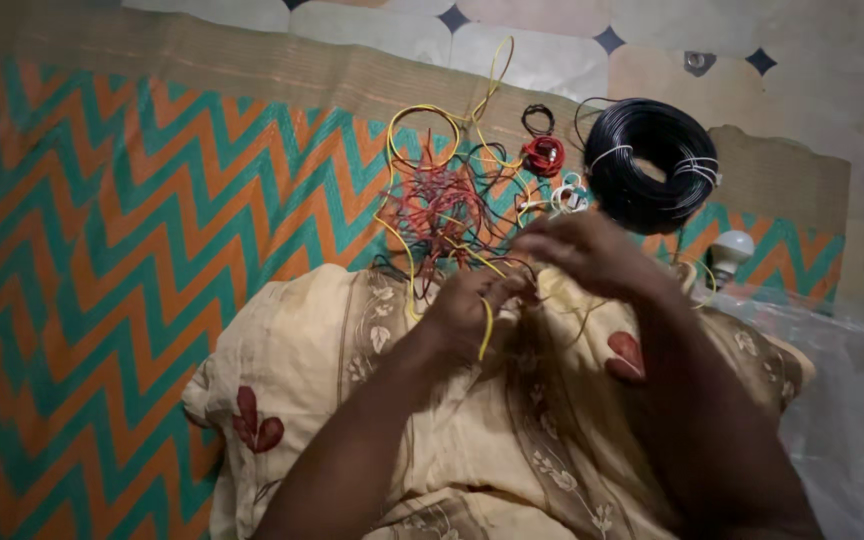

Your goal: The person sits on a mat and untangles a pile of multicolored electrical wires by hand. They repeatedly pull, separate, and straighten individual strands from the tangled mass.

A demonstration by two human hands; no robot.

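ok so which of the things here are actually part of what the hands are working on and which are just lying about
In hand:
- left hand pinching a yellow wire
- right hand on the same wires
- tangle of red and yellow wires they run from
- cushion under the arms

Lying about:
- black cable coil
- small red wire roll
- white bulb
- clear plastic bag
- zigzag mat

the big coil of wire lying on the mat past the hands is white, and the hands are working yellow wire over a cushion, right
Not quite. In the head view the big coil of wire is black, bound with pale ties, not white. The rest holds: the left hand and right hand work yellow wire over the cushion.
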